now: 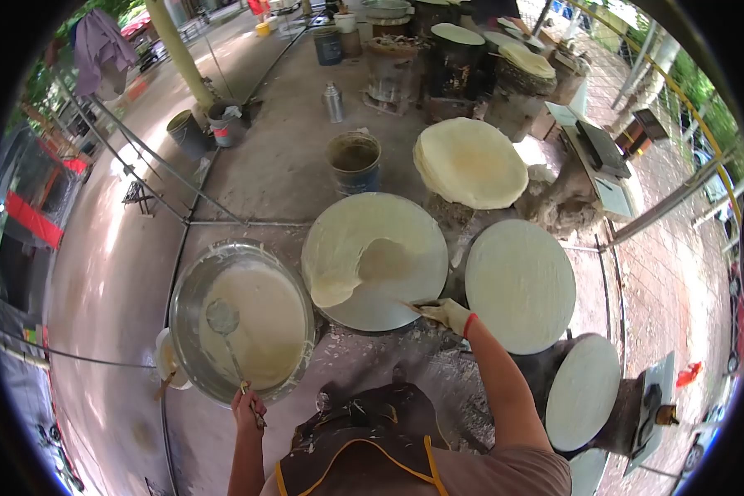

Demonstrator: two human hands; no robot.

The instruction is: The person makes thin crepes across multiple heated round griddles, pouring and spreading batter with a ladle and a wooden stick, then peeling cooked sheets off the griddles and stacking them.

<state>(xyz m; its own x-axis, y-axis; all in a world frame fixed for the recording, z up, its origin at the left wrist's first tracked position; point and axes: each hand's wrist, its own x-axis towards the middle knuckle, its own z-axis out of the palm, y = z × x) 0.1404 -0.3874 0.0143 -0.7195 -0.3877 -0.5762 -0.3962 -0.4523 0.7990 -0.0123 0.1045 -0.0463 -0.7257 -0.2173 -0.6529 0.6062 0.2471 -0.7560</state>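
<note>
My left hand (pixel 248 407) is closed around the handle of a ladle (pixel 223 317). The ladle's bowl, coated with batter, is over the pale batter (pixel 260 318) in a large metal basin (pixel 185 306). In a glove with a red cuff, my right hand (pixel 448 315) is at the lower right edge of a round griddle (pixel 388 304). Its fingers look closed around something thin, which I cannot make out. A layer of batter (pixel 335 240) covers the griddle's left and upper parts, around a bare patch in the middle.
To the right are more round griddles with pale flatbread sheets, the nearest griddle (pixel 521 285) among them. A stack of flatbreads (pixel 471 163) lies beyond. Ahead stand a bucket (pixel 355 169) and a metal flask (pixel 332 102). Metal poles cross the left side.
</note>
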